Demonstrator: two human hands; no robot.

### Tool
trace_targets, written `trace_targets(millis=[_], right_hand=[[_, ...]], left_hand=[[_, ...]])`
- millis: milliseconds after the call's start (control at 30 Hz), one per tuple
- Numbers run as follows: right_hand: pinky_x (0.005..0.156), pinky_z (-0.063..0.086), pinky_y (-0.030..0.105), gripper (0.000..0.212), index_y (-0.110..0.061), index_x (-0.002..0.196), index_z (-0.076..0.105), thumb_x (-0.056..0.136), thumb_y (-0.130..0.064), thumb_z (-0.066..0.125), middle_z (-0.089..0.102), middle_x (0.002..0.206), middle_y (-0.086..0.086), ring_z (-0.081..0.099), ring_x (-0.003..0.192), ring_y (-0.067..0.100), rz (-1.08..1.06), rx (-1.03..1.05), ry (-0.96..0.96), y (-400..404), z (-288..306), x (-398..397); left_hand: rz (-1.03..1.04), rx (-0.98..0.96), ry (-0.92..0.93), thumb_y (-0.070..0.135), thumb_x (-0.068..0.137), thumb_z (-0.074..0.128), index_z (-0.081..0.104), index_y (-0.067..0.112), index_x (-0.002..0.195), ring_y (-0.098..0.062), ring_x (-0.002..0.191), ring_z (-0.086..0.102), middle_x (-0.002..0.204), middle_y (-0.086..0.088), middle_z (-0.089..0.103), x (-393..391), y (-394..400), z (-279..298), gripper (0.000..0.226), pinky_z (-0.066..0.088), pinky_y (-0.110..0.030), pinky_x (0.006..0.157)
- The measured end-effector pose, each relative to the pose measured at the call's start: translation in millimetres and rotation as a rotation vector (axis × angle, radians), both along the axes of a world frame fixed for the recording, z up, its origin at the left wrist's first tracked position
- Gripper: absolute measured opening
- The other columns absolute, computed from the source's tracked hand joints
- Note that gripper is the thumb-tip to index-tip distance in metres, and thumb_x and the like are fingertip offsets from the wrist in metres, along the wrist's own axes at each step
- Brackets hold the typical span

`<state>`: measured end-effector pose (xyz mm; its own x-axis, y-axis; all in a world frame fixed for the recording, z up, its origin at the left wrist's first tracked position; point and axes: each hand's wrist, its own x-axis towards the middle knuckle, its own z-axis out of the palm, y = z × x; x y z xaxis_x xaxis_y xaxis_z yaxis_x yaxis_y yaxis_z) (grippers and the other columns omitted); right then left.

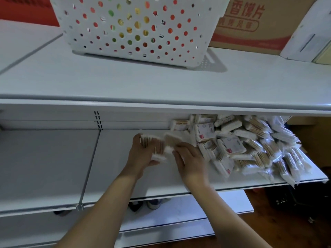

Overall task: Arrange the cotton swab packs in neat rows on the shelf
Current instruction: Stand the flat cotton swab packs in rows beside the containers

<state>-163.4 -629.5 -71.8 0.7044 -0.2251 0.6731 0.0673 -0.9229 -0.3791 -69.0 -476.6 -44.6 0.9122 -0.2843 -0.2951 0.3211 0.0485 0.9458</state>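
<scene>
Both hands are on the middle white metal shelf point(53, 167), approx. frame centre. Left hand point(141, 154) grips a clear plastic pack of wooden-stick cotton swabs point(154, 146): thumb on the pack's 9 o'clock edge, fingers curled under it from the 6 o'clock side. Just at its 3 o'clock, touching it, lies a second clear pack of cotton swabs point(171, 140), blurred. Right hand point(190, 160) lies palm-down w/ fingers fairly straight and narrow, tips reaching to the second pack's lower edge; can't tell whether it pinches or only touches.

From the right hand's 1 to 4 o'clock sits a loose jumbled heap of cotton swab packs point(250, 142), some w/ white printed labels, others plain clear bags, tilted every way; the heap spills to the shelf's right end and over its front edge at approx. 4 o'clock.

Upper white shelf point(125, 83) at 12 o'clock carries a white perforated plastic basket point(136, 29) w/ coloured items seen through the holes; at the basket's 3 o'clock stands a brown cardboard box w/ red print point(254, 24). A lower white shelf point(179, 212) shows at 6 o'clock.
</scene>
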Motion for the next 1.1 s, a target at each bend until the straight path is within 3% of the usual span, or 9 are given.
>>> trace_targets(millis=[100,200,300,367,500,600,833,967,1100], right_hand=[[0.091,0.051,0.033,0.008,-0.001,0.095,0.072,0.094,-0.005,0.065,0.066,0.11,0.013,0.062,0.106,0.03,0.172,-0.045,-0.056,15.7,0.6,-5.9],[0.093,0.051,0.036,0.011,0.0,0.097,0.072,0.095,-0.003,0.062,0.067,0.114,0.013,0.062,0.112,0.031,0.198,-0.038,-0.059,5.6,1.3,-16.2],[0.093,0.051,0.036,0.014,-0.003,0.1,0.073,0.093,-0.006,0.061,0.068,0.11,0.011,0.061,0.11,0.03,0.004,-0.085,-0.073,-28.1,3.5,-34.3],[0.088,0.052,0.041,0.018,-0.006,0.102,0.073,0.093,-0.01,0.059,0.068,0.11,0.01,0.06,0.107,0.032,-0.173,-0.077,-0.05,-56.6,5.6,-48.7],[0.085,0.05,0.046,0.023,-0.008,0.104,0.072,0.091,-0.019,0.055,0.067,0.111,0.01,0.058,0.105,0.036,-0.326,-0.074,-0.031,-105.0,16.6,-69.2],[0.09,0.048,0.045,0.027,-0.009,0.111,0.069,0.09,-0.021,0.058,0.065,0.116,0.011,0.055,0.108,0.035,-0.411,-0.059,-0.043,-136.1,38.7,-70.2],[0.106,0.039,0.053,0.057,-0.012,0.146,0.041,0.096,-0.038,0.052,0.044,0.147,0.016,0.039,0.134,0.039,-0.523,0.026,0.294,-209.8,75.2,-54.4],[0.101,0.04,0.047,0.051,-0.023,0.14,0.049,0.098,-0.05,0.043,0.052,0.14,0.014,0.047,0.125,0.037,-0.562,0.067,0.394,-218.2,86.8,-43.3],[0.101,0.04,0.043,0.04,-0.027,0.132,0.061,0.095,-0.043,0.055,0.059,0.133,0.01,0.051,0.12,0.036,-0.509,0.101,0.327,-218.6,90.5,-41.6]], left_hand=[[-0.054,-0.043,0.021,0.041,0.091,0.072,0.042,0.026,0.134,-0.02,0.1,0.069,0.119,-0.006,0.063,-7.5,-14.1,3.6,0.054,0.063,-0.045,0.07],[-0.084,0.026,-0.058,0.036,0.084,0.08,0.043,0.026,0.134,-0.018,0.098,0.069,0.117,-0.007,0.066,-11.5,-28.4,0.8,0.063,0.06,-0.037,0.07],[-0.102,0.093,-0.119,0.034,0.088,0.077,0.041,0.028,0.136,-0.001,0.088,0.062,0.111,0.006,0.064,-19.9,-43.1,2.1,0.061,0.049,-0.017,0.059],[-0.123,0.095,-0.126,0.033,0.09,0.074,0.036,0.028,0.142,0.007,0.086,0.055,0.114,0.008,0.059,-28.4,-54.4,3.4,0.064,0.045,-0.016,0.06],[-0.113,0.087,-0.127,0.036,0.089,0.075,0.035,0.024,0.147,-0.006,0.093,0.058,0.122,0.002,0.056,-46.7,-75.6,6.9,0.072,0.044,-0.029,0.082],[-0.085,0.099,-0.124,0.038,0.086,0.078,0.035,0.024,0.148,-0.017,0.105,0.06,0.129,-0.002,0.059,-58.1,-92.4,9.0,0.077,0.045,-0.032,0.086],[-0.036,0.142,-0.144,0.043,0.086,0.076,0.029,0.027,0.153,-0.024,0.119,0.053,0.139,-0.001,0.051,-84.0,-129.4,15.7,0.084,0.047,-0.047,0.104],[-0.008,0.149,-0.154,0.042,0.087,0.075,0.031,0.025,0.153,-0.021,0.113,0.052,0.139,-0.002,0.052,-93.0,-144.2,18.9,0.081,0.047,-0.039,0.097],[0.02,0.172,-0.163,0.04,0.087,0.076,0.036,0.024,0.149,-0.023,0.111,0.059,0.131,-0.003,0.057,-97.8,-151.2,21.9,0.075,0.048,-0.034,0.089]])
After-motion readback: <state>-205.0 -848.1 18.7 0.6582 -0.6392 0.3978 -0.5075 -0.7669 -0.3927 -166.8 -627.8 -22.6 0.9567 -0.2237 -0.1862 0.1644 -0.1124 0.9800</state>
